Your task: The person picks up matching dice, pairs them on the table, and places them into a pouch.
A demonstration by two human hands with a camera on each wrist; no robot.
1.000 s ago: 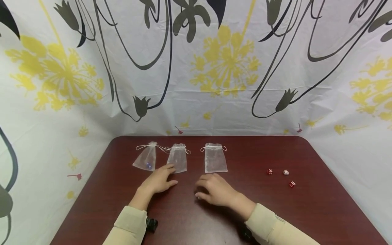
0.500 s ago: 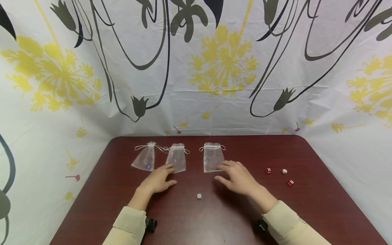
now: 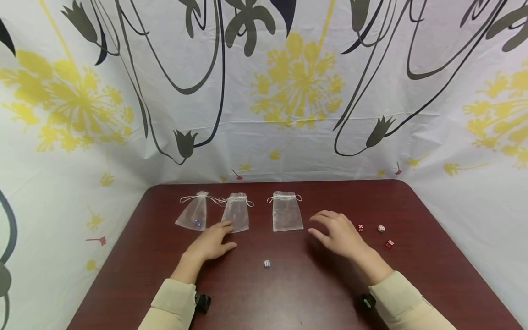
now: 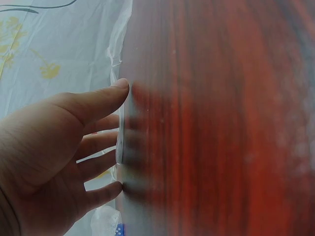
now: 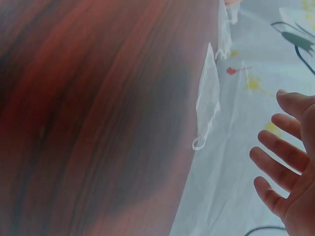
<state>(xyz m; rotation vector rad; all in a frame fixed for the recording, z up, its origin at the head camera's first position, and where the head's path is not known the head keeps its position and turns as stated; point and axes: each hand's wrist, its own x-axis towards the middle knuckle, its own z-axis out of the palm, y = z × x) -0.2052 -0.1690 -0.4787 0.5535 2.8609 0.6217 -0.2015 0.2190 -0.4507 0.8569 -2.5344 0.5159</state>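
My left hand (image 3: 209, 242) rests with loosely spread fingers, its fingertips at the lower edge of the middle sheer drawstring bag (image 3: 237, 211). Left of it lies another drawstring bag (image 3: 195, 210) with a blue die (image 3: 198, 223) inside. My right hand (image 3: 339, 233) hovers with relaxed fingers over the table, holding nothing; in the right wrist view its fingers (image 5: 275, 164) are apart and bare. Between the hands a white die (image 3: 266, 264) sits on the table. The right-hand drawstring bag (image 3: 287, 211) lies flat near the right hand's fingertips.
To the right of my right hand lie a red die (image 3: 360, 228), a white die (image 3: 381, 228) and another red die (image 3: 389, 244). A patterned cloth (image 3: 264, 156) hangs behind the dark red table (image 3: 247, 302).
My right hand has let go of the white die, leaving it on the table, and has moved right past the right-hand bag toward the red dice. The left hand stays put.
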